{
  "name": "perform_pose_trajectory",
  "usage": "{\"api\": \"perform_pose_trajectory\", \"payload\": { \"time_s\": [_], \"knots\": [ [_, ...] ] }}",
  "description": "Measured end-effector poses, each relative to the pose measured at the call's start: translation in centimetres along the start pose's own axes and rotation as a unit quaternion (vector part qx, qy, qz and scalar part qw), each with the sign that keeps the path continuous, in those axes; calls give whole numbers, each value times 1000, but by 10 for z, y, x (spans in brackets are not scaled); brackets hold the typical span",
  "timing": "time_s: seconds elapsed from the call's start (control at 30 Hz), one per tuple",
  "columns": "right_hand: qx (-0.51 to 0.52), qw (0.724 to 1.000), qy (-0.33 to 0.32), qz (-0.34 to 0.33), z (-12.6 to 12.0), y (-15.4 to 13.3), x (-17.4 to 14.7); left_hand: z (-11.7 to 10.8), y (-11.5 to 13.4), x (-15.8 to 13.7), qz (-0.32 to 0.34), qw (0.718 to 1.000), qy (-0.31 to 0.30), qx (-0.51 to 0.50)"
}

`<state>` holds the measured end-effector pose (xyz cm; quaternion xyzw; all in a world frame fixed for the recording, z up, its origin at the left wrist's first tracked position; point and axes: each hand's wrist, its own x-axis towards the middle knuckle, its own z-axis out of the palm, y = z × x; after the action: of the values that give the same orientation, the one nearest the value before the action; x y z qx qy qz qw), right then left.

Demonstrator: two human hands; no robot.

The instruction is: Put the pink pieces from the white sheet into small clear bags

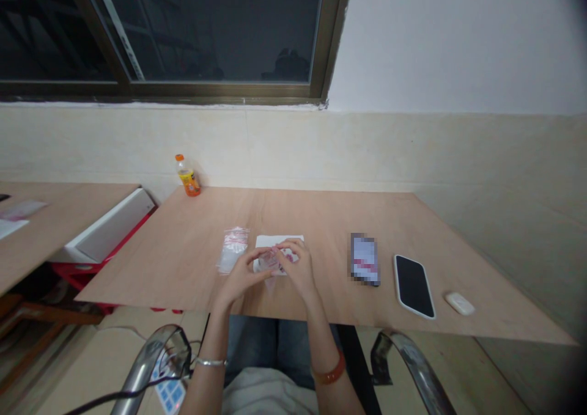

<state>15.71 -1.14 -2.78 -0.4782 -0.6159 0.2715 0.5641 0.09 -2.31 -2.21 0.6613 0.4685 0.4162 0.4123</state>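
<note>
Both hands meet above the wooden table (316, 219), close to its front edge. Between them is a small clear plastic bag (267, 261) with a pinkish tint near its top. My left hand (243, 276) pinches the bag from its left side, thumb below and fingers above. The fingers of my right hand (300, 270) are closed at the bag's upper right edge. A white sheet of paper (263, 241) lies beneath, with small reddish bits on it, partly covered by my hands. Left of it rests a pile of clear zip bags (233, 251).
To the right lie a blurred-out phone (365, 260), a black-screened phone (414, 286) and a small white case (459, 303). An orange drink bottle (188, 178) stands at the back left by the wall. Metal chair arms (153, 366) flank me.
</note>
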Motion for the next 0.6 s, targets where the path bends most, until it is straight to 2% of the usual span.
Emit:
{"api": "perform_pose_trajectory", "payload": {
  "time_s": [0.3, 0.37, 0.47, 0.53, 0.6],
  "knots": [
    [-2, 996, -94, -6, -5, 0, -4, 1, 11, -1, -6, 1000, 1, -18],
    [14, 997, -79, 0, -5, -1, -3, 1, 7, -1, -9, 1000, 5, -17],
    [27, 999, -18, 21, -4, 4, 0, 0, -4, -1, -6, 1000, 17, -10],
    [-1, 999, 20, 36, -2, 13, 1, -2, -9, -1, 6, 999, 32, 3],
    [-64, 997, 21, 44, 2, 28, -1, -4, -11, 0, 21, 998, 51, 19]
  ]
}}
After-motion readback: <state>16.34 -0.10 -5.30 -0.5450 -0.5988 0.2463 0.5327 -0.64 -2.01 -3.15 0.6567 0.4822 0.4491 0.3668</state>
